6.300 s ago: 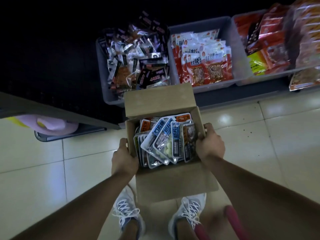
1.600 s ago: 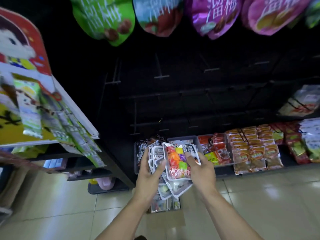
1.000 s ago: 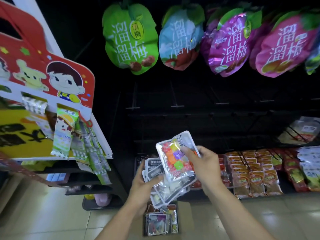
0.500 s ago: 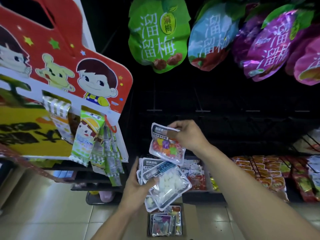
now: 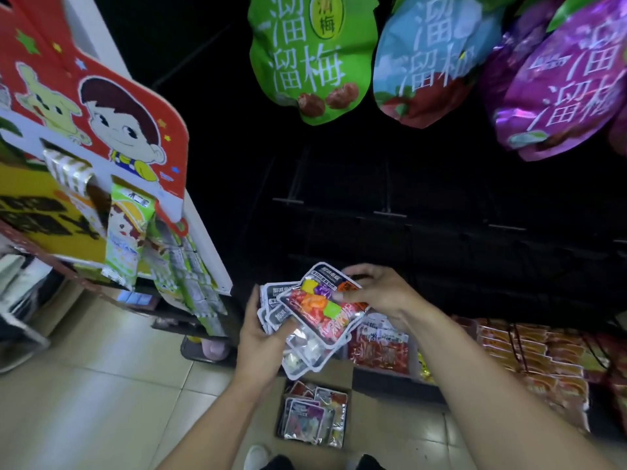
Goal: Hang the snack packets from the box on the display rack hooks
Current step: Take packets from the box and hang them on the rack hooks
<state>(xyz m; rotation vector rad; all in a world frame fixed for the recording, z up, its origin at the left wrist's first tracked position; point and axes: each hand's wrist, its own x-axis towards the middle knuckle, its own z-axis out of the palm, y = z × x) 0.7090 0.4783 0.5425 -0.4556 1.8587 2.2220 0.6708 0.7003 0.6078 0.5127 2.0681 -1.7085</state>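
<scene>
1. Dark shelving fills the upper centre of the frame, with thin bare hooks (image 5: pixel 390 214) hardly visible against it; big plum bags (image 5: pixel 314 59) hang along the top edge.
2. At the middle, the left hand (image 5: pixel 259 337) grips a fanned stack (image 5: pixel 305 351) of packets, fingers under it and thumb pressed across the front.
3. The right hand (image 5: pixel 380 296) pinches the top packet (image 5: pixel 322 305) by its upper right edge, thumb and fingers curled onto it. It lies on the stack, not yet clear of it.
4. The box (image 5: pixel 314 422) sits on the floor at bottom centre, more packets inside, just ahead of the shoes.
5. Risk one: the stack is loose and splayed. Pulling the top packet could drag its neighbours, and the slick lower ones may slide out and drop.
6. Risk two: the hooks are so dim that the packet's hang hole could miss the tip. I cannot see the hole itself.
7. Risk three: a step forward could kick the box.
</scene>
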